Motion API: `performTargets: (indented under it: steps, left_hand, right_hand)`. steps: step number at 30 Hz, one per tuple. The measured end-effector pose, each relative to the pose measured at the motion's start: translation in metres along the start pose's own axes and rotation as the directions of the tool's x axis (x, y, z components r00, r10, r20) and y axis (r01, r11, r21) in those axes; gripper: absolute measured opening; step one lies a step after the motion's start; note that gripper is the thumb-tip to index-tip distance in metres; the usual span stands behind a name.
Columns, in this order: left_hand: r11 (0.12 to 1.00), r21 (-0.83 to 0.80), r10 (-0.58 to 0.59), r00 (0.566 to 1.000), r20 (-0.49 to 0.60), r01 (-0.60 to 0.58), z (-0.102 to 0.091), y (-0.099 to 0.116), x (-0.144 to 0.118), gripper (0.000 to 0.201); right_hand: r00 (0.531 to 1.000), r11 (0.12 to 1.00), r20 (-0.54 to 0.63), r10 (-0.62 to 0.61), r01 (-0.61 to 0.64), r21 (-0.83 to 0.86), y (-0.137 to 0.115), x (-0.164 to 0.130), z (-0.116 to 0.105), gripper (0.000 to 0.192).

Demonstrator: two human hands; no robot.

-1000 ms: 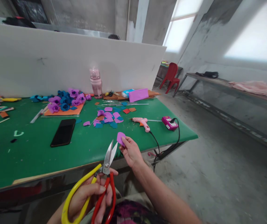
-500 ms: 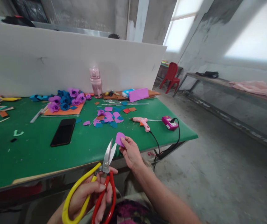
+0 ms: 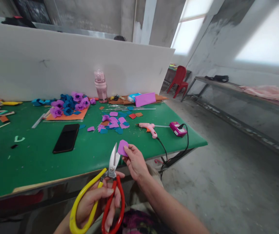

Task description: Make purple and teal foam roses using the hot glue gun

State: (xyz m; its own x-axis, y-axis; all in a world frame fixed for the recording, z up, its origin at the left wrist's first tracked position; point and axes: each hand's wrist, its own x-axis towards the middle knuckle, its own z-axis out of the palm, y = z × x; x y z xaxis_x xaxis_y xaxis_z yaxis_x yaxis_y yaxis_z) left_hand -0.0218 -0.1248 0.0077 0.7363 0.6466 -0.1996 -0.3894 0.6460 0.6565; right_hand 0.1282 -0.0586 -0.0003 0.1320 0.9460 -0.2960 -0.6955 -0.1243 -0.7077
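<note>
My left hand is closed around a pair of scissors with one yellow and one red handle. The blades are slightly apart and point up and away from me. Between the thumb and fingers of my right hand is a small purple paper piece. Its lower left edge lies at the scissor blades, one of which it partly hides. Beyond my hands, purple paper petals and blue, brown and red ones are scattered on the green table.
A pink glue gun lies at the right, its cord hanging over the edge near a purple power socket. A black phone, finished paper flowers, a pink bottle and a white board are farther left and back.
My right hand has shifted slightly left and turned the purple paper piece closer to the blades. The scissors have moved a little to the right and their blades look nearer together.
</note>
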Motion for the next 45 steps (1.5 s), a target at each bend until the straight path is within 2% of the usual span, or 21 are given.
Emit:
performTargets:
  steps: [9, 17, 21, 26, 31, 34, 40, 45]
  left_hand:
    - [0.996, 0.076, -0.038, 0.991, -0.13, 0.048, 0.011, 0.0, 0.001, 0.045]
    - [0.999, 0.041, 0.025, 0.997, -0.078, -0.022, 0.01, 0.0, 0.001, 0.045]
    - [0.999, 0.047, 0.03, 0.993, -0.112, -0.025, 0.007, -0.002, 0.004, 0.047]
    - [0.992, 0.122, 0.055, 0.983, -0.177, -0.034, 0.012, -0.002, 0.005, 0.045]
    - [0.973, 0.216, 0.128, 0.964, -0.232, -0.077, 0.017, 0.002, 0.001, 0.045]
    - [0.967, 0.243, 0.134, 0.97, -0.203, -0.083, 0.014, 0.005, -0.005, 0.048]
    - [0.976, 0.208, -0.043, 0.995, -0.087, 0.061, 0.0, 0.006, -0.017, 0.045]
    - [0.987, 0.133, -0.089, 0.996, -0.016, 0.09, -0.004, 0.004, -0.017, 0.044]
  right_hand:
    - [1.0, 1.0, 0.012, -0.008, 0.008, 0.002, -0.001, -0.001, 0.003, 0.029]
    - [0.998, 0.999, 0.048, -0.032, 0.033, -0.025, -0.001, -0.004, 0.005, 0.029]
    - [0.997, 0.999, 0.079, -0.02, 0.022, -0.024, 0.0, -0.005, 0.005, 0.029]
    - [0.997, 1.0, 0.073, -0.016, 0.017, -0.022, 0.002, -0.006, 0.005, 0.029]
    - [1.0, 0.999, 0.018, 0.013, -0.014, 0.043, 0.0, -0.003, 0.002, 0.026]
    - [0.997, 0.987, -0.036, 0.069, -0.062, 0.151, -0.003, 0.002, -0.002, 0.024]
    - [0.982, 0.944, -0.108, 0.158, -0.117, 0.31, -0.007, 0.013, -0.005, 0.018]
    - [0.967, 0.92, -0.126, 0.222, -0.165, 0.356, -0.011, 0.016, -0.002, 0.014]
